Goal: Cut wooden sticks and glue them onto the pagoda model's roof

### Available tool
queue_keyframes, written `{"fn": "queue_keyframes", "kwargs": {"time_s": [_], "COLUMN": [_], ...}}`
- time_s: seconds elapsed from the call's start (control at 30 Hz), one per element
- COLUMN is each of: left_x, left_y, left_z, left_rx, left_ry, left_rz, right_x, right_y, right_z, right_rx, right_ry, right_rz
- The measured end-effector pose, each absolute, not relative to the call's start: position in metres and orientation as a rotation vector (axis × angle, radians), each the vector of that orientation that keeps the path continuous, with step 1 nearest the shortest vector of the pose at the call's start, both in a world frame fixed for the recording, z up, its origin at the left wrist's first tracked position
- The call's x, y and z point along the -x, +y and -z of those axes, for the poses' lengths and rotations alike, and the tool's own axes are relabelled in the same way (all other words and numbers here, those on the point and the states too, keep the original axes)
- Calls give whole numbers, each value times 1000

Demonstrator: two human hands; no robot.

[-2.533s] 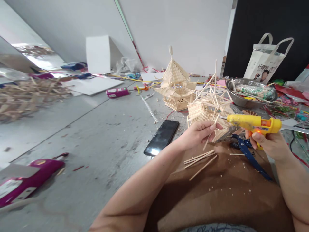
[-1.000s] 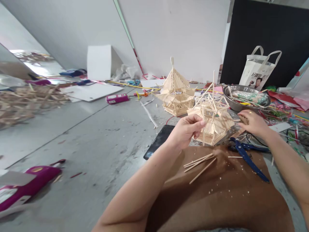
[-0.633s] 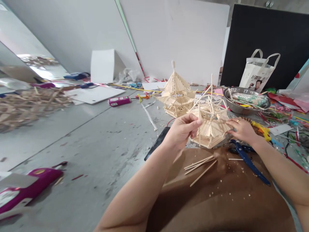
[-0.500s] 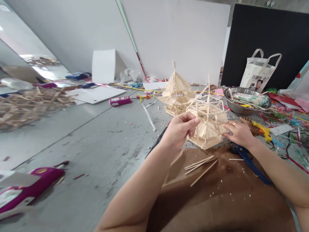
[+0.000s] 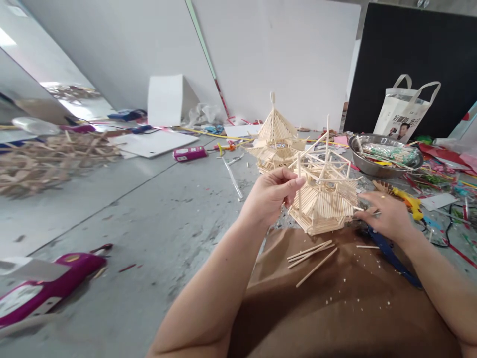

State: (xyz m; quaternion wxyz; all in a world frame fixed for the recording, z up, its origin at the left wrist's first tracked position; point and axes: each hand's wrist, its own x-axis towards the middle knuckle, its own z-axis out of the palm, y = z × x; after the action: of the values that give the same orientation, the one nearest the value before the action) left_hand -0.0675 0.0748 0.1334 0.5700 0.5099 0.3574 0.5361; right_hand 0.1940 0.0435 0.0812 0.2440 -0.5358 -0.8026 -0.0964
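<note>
A pavilion model (image 5: 331,206) built of thin wooden sticks stands in front of me. It has a sloping slatted roof and an open stick frame on top. At its left side my left hand (image 5: 274,194) is closed, thumb and fingers pinching an upright wooden stick (image 5: 299,171). My right hand (image 5: 389,214) is at the model's right roof edge, thumb and fingers apart and slightly blurred; whether it touches the roof I cannot tell. Several loose sticks (image 5: 311,253) lie on the brown cloth (image 5: 316,308) below. Blue-handled pliers (image 5: 395,258) rest under my right forearm.
A second, finished-looking stick pavilion (image 5: 274,132) stands behind. To the right are a metal bowl (image 5: 383,169) of sticks, a yellow glue gun (image 5: 410,201) and scattered scraps. Magenta tools (image 5: 48,288) and a pile of wood strips (image 5: 55,161) lie at left.
The pavilion model has turned somewhat, showing a different roof face. My right hand has shifted right, its fingers spreading from the roof edge. My left hand keeps its pinch on the stick.
</note>
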Motion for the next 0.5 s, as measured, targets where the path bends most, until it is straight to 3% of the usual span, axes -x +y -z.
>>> {"fn": "queue_keyframes", "kwargs": {"time_s": [0.17,0.27,0.5], "left_x": [68,67,67], "left_y": [77,78,78], "left_z": [-132,-131,-130], "left_rx": [-1197,-1191,-1174], "left_ry": [822,827,850], "left_rz": [-1284,-1260,-1263], "right_x": [-275,-318,-345], "right_y": [56,64,71], "right_z": [-79,-63,-32], "right_rx": [2185,2610,2666], "right_ry": [-1558,-1478,-1420], "right_rz": [147,8,-49]}}
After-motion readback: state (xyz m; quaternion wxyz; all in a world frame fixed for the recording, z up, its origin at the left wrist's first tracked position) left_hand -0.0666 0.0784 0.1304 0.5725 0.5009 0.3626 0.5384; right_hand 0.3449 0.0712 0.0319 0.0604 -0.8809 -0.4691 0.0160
